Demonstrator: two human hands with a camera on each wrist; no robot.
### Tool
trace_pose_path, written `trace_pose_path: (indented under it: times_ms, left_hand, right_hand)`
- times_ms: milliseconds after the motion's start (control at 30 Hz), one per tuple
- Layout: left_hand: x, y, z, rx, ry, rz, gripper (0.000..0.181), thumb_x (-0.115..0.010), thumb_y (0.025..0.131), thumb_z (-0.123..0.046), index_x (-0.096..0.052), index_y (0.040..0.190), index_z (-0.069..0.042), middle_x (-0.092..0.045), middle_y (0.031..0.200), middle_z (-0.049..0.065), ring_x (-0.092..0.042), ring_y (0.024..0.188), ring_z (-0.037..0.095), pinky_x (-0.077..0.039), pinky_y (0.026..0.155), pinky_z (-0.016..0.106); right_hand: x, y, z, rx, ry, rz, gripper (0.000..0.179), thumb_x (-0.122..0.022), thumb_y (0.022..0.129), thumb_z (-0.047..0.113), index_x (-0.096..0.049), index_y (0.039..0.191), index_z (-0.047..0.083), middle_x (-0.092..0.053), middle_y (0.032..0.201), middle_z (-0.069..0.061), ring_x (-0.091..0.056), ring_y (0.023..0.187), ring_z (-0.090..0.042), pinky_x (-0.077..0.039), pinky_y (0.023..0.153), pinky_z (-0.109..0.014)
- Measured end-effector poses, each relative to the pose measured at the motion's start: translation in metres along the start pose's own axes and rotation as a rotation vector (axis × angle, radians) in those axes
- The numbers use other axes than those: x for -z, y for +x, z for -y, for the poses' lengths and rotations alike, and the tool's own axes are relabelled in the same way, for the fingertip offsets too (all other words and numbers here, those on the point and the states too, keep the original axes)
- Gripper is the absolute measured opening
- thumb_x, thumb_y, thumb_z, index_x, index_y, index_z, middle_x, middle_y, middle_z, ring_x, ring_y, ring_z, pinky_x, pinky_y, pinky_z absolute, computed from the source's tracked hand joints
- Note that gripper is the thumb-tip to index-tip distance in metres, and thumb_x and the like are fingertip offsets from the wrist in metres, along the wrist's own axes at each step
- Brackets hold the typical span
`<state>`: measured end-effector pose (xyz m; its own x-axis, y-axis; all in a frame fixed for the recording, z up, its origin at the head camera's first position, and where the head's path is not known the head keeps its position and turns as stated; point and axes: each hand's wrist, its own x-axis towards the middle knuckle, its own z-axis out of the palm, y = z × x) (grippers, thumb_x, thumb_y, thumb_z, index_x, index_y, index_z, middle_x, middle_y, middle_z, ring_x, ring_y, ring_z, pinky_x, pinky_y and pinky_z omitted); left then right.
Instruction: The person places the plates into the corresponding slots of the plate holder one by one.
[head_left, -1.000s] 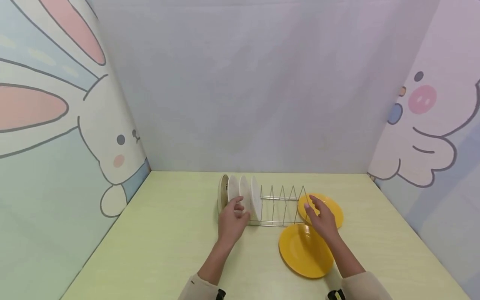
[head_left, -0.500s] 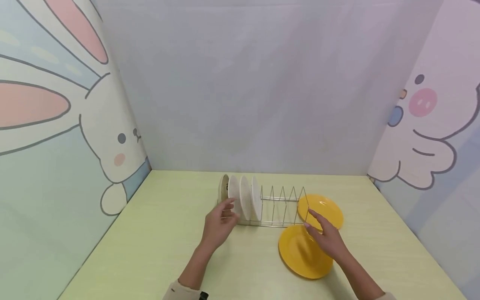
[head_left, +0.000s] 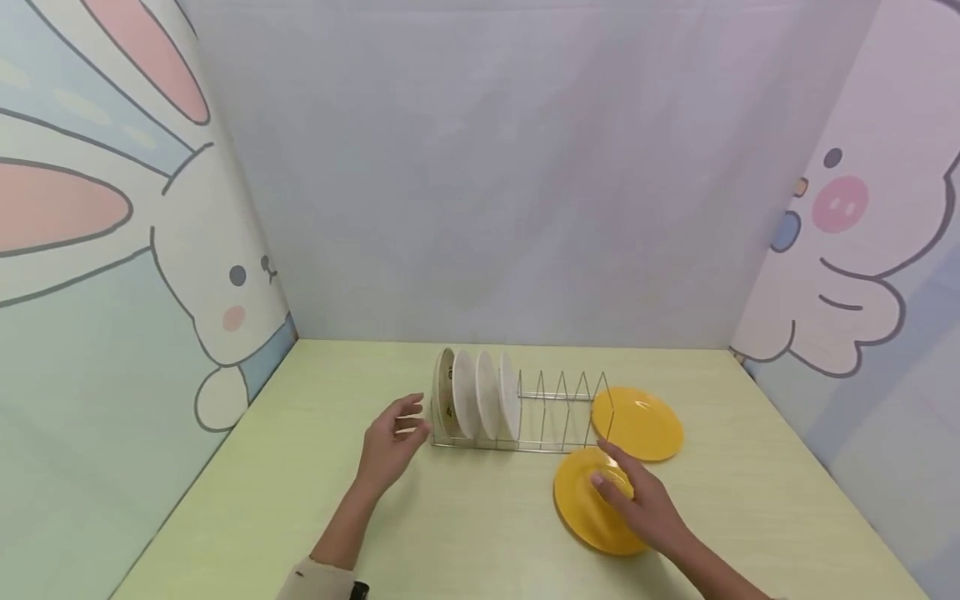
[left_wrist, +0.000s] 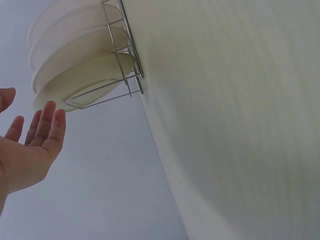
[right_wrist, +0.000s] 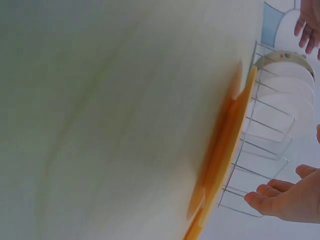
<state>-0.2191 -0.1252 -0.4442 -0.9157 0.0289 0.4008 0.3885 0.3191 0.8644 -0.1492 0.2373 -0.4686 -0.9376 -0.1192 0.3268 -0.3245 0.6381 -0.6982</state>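
Observation:
A wire dish rack (head_left: 555,398) stands on the table with several plates upright in its left half. The leftmost is a beige plate (head_left: 444,400) with a dark pattern; white plates (head_left: 487,396) stand to its right. My left hand (head_left: 390,442) is just left of the rack, fingers loosely bent, holding nothing. In the left wrist view that hand (left_wrist: 32,150) is apart from the plates. Over the front yellow plate (head_left: 592,512) hovers my right hand (head_left: 641,504), thumb and fingers apart, with nothing held. A second yellow plate (head_left: 641,425) lies flat at the rack's right end.
The pale yellow-green table (head_left: 262,483) meets a plain grey backdrop (head_left: 495,183) behind the rack. Cartoon-printed side walls, with a rabbit (head_left: 217,275) at left and a pig-nosed figure (head_left: 847,250) at right, bound the table.
My left hand has moved left, away from the plates in the rack. My right hand has come down and nearer over the front yellow plate. The plates stay where they were.

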Motion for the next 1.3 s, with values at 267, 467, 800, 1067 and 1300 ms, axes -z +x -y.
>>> trace_pose_path:
  times_ms: [267,467,800,1067,1300]
  left_hand:
    - [0.009,0.014,-0.011,0.017,-0.013,0.055,0.038,-0.062,0.086,0.002,-0.053,0.123,0.004,-0.058,0.109,0.021,-0.059,0.096,0.035,-0.052,0.076,0.034]
    - [0.003,0.033,0.026,0.105,-0.087,0.106,0.037,-0.063,0.089,-0.007,-0.056,0.125,-0.005,-0.059,0.108,0.017,-0.061,0.095,0.028,-0.051,0.077,0.03]
    - [-0.003,0.046,0.046,0.253,-0.18,0.17,0.038,-0.059,0.092,-0.014,-0.053,0.129,-0.005,-0.064,0.101,0.013,-0.062,0.093,0.033,-0.051,0.076,0.042]
    - [-0.001,0.05,0.05,0.318,-0.248,0.241,0.039,-0.058,0.093,-0.02,-0.053,0.129,-0.005,-0.066,0.094,0.01,-0.063,0.092,0.033,-0.051,0.078,0.044]
    - [0.0,0.052,0.045,0.388,-0.244,0.257,0.042,-0.055,0.095,-0.019,-0.047,0.135,-0.01,-0.064,0.092,0.011,-0.061,0.094,0.035,-0.048,0.08,0.051]
  right_hand:
    - [-0.013,-0.008,0.0,0.074,-0.019,0.104,0.053,-0.062,0.09,0.025,-0.046,0.136,0.004,-0.045,0.135,-0.019,-0.04,0.123,-0.04,-0.033,0.094,-0.06]
    - [-0.019,-0.009,-0.001,0.059,-0.029,0.208,0.057,-0.063,0.089,0.032,-0.046,0.136,0.005,-0.042,0.135,-0.024,-0.037,0.124,-0.041,-0.029,0.097,-0.06]
    - [-0.032,-0.012,-0.009,0.066,-0.123,0.301,0.067,-0.066,0.085,0.04,-0.046,0.133,-0.002,-0.04,0.135,-0.027,-0.033,0.124,-0.048,-0.026,0.097,-0.063]
    - [-0.036,-0.01,-0.011,0.073,-0.258,0.317,0.067,-0.072,0.079,0.041,-0.054,0.128,-0.001,-0.042,0.134,-0.022,-0.038,0.12,-0.042,-0.033,0.094,-0.059]
    - [-0.035,-0.007,-0.009,0.098,-0.302,0.293,0.058,-0.076,0.075,0.031,-0.06,0.122,0.001,-0.048,0.128,-0.02,-0.044,0.112,-0.039,-0.037,0.087,-0.058]
